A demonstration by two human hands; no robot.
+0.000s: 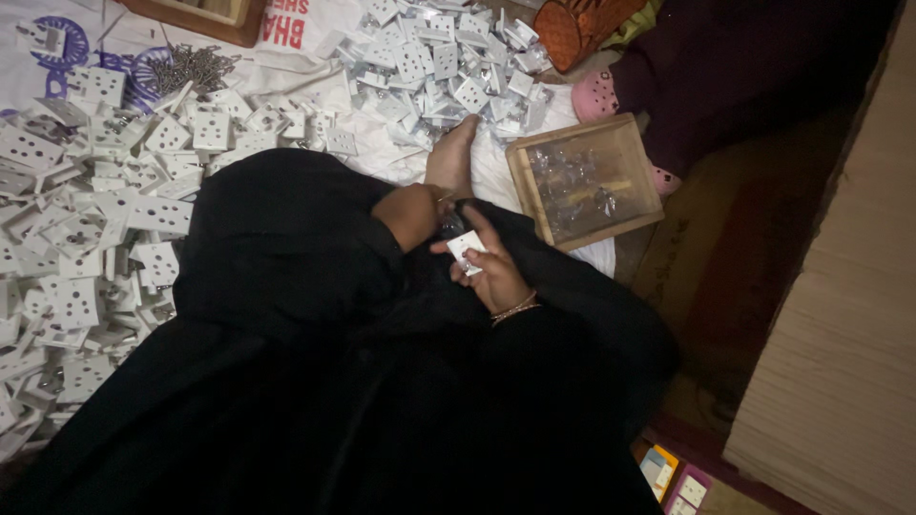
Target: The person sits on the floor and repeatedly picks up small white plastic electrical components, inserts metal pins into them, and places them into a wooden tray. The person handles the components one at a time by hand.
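My right hand [493, 272], with a bangle at the wrist, holds a small white square plastic part [467, 249] over my lap. Just above it to the left, my left hand [413, 213] is closed around something small and thin pressed at the part; I cannot tell what it is. Both arms are in black sleeves. My bare foot [452, 157] sticks out just beyond the hands.
A big heap of white square plates with holes [86, 238] covers the floor on the left, another heap [439, 67] lies at the top. A shallow wooden box [584, 181] with small shiny parts sits on the right. Another person in dark clothes [725, 76] sits at top right.
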